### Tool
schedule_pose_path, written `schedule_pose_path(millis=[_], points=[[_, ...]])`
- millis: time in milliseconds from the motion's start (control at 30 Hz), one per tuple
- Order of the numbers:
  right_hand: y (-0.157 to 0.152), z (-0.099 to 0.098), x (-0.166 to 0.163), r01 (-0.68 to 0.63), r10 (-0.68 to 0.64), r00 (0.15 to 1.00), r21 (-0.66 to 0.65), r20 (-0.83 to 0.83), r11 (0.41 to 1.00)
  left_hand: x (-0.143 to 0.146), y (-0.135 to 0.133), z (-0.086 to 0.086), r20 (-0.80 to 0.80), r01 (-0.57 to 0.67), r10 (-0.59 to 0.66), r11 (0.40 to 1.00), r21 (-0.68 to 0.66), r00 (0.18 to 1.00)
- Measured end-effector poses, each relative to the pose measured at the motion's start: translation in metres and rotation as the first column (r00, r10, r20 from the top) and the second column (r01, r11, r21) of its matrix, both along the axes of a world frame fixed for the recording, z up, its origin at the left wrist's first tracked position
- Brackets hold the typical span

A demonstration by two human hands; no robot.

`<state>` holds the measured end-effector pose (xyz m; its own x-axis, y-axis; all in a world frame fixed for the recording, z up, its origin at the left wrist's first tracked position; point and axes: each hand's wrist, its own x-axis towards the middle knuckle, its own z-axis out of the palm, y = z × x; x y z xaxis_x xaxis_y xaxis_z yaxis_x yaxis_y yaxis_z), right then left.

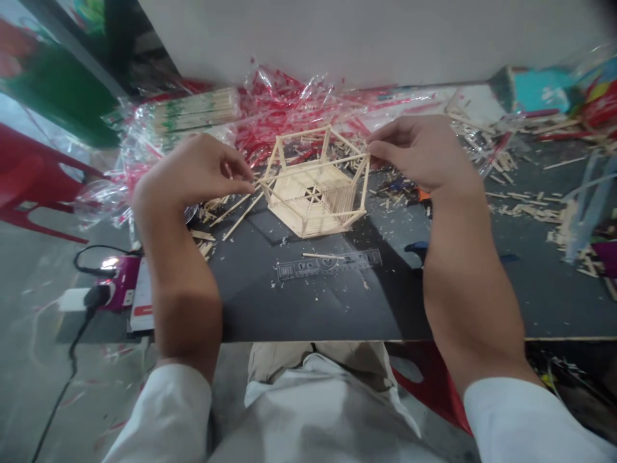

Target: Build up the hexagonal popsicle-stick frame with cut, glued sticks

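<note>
A hexagonal model built from thin wooden sticks (313,193) stands on a dark grey board (337,289). It has a slatted floor, upright posts and a top ring. My left hand (197,170) pinches the left end of a long stick (313,166) lying across the model's top. My right hand (417,151) pinches the other end at the model's right upper corner. Both hands have their fingers closed on that stick.
Loose sticks (241,212) and offcuts lie left of the model, more scraps (520,206) at the right. Red and clear plastic wrappers (289,103) pile behind it, with a pack of sticks (197,109). A glue gun with cable (113,276) lies at the left. Red chair (33,180) stands far left.
</note>
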<state>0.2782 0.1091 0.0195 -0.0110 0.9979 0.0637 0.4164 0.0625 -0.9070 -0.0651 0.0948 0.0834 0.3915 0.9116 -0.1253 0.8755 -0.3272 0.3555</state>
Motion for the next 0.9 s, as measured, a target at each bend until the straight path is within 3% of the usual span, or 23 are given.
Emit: schedule_pose_path(millis=[600, 900], points=[[-0.004, 0.006, -0.008, 0.073, -0.072, 0.996, -0.009, 0.044, 0.997, 0.017, -0.001, -0.005, -0.02, 0.1, -0.099, 0.991, 0.087, 0.995], [0.003, -0.006, 0.003, 0.018, -0.02, 0.997, 0.025, 0.07, 1.0, 0.012, 0.008, -0.015, 0.036, 0.062, -0.066, 0.993, 0.1, 0.997]])
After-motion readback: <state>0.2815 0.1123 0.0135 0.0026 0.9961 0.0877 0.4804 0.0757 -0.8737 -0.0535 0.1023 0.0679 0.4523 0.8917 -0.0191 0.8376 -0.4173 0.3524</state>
